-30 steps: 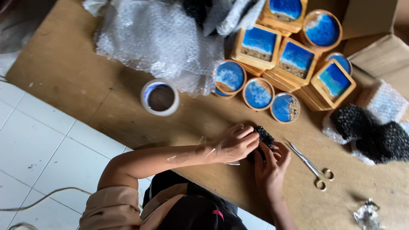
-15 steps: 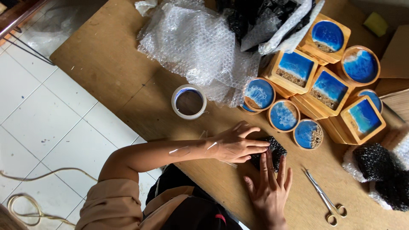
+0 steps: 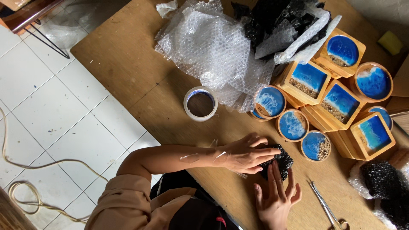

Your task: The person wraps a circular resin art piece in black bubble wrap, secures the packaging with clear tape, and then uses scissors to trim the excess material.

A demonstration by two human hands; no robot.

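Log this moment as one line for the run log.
left hand: pressing on black wrapped bundle | right hand: fingertips on bundle | tape roll, scissors, blue coasters nearby on table

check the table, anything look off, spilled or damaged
Nothing looks spilled or broken. The only oddity is strips of clear tape stuck along the left forearm. Both hands, left and right, press on a small black wrapped bundle. The blue coasters, tape roll and scissors lie tidy on the table.
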